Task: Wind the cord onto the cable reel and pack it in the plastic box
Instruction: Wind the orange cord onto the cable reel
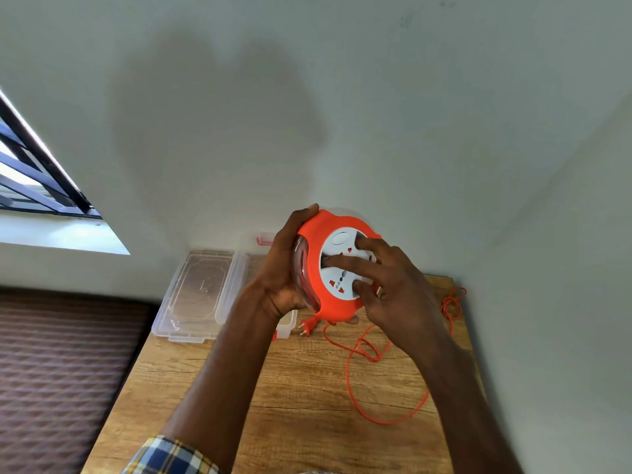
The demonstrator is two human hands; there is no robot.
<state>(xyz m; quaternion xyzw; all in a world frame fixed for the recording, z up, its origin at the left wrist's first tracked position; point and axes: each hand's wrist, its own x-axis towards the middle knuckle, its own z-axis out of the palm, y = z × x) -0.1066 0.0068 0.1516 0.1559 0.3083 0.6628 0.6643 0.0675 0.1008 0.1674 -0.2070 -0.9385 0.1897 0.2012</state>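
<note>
Two hands hold an orange cable reel [337, 268] up above the far part of the wooden counter [273, 388]. The left hand [284, 268] is curled round the reel's left rim, thumb over the top edge and fingertips showing below. The right hand [393, 285] lies on the white socket face, its fingers [352, 263] spread and pressing there — curled round nothing.

Most of the orange cord [386, 420] is off the reel, lying in loose loops on the counter's right side, with a small tangle near the far right corner by the wall. Its plug [305, 327] rests on the counter just below the reel, beside the plastic box [285, 325].

The box is clear and sits at the far left corner, largely hidden behind the left hand; a red latch shows on its far edge. Its clear lid [195, 295] lies flat just to its left, reaching the counter's left edge. A checked sleeve [171, 456] shows at the near edge — left arm.
</note>
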